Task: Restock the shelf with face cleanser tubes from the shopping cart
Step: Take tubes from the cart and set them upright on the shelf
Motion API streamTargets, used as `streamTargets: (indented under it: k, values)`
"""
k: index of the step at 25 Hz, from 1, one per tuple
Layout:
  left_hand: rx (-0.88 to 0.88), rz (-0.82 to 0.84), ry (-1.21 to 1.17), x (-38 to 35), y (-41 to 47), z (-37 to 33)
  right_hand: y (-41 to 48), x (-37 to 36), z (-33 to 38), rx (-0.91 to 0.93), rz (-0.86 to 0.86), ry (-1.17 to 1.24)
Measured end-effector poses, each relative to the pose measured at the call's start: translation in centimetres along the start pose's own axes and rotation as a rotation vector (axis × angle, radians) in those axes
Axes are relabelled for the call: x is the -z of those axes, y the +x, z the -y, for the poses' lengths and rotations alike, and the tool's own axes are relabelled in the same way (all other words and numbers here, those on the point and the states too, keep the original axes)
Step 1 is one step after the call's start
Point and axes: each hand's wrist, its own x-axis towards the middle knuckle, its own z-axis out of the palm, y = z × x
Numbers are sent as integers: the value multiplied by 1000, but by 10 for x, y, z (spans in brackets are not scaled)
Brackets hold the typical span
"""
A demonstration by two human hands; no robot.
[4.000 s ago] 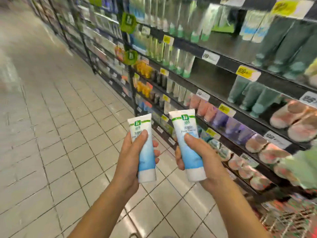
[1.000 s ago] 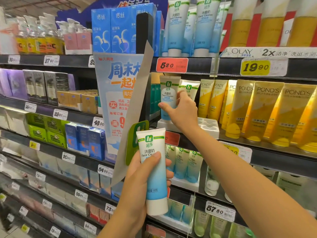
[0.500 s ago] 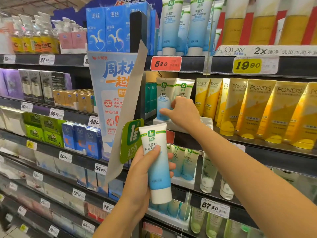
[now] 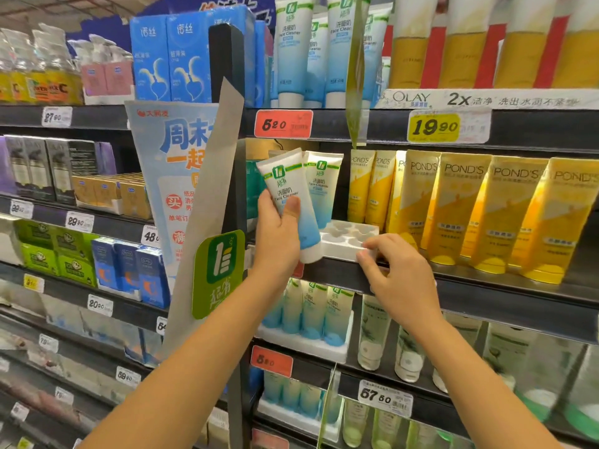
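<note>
Head view: left hand (image 4: 278, 236) grips tube (image 4: 281, 180) above dark shelf (image 4: 492, 298); right hand (image 4: 399, 274) pinches white tray (image 4: 344, 235).

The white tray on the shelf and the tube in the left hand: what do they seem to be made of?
Tray: probably thin moulded plastic, matte white; round cups are pressed into it. Tube in the left hand: likely soft plastic, smooth with slight sheen, printed white-to-blue, white cap.
</note>
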Motion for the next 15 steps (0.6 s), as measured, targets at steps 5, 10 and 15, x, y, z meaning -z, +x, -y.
streamTargets:
  k: [5, 10, 15]
  values:
    - [-66, 14, 63, -12, 16, 5, 1, -1, -3, -3, -7, 3]
    - [-135, 124, 294, -15, 25, 0, -1, -3, -4, 12, -28, -7]
    - [-261, 50, 707, -21, 27, -2, -3, -3, -4, 36, -37, -16]
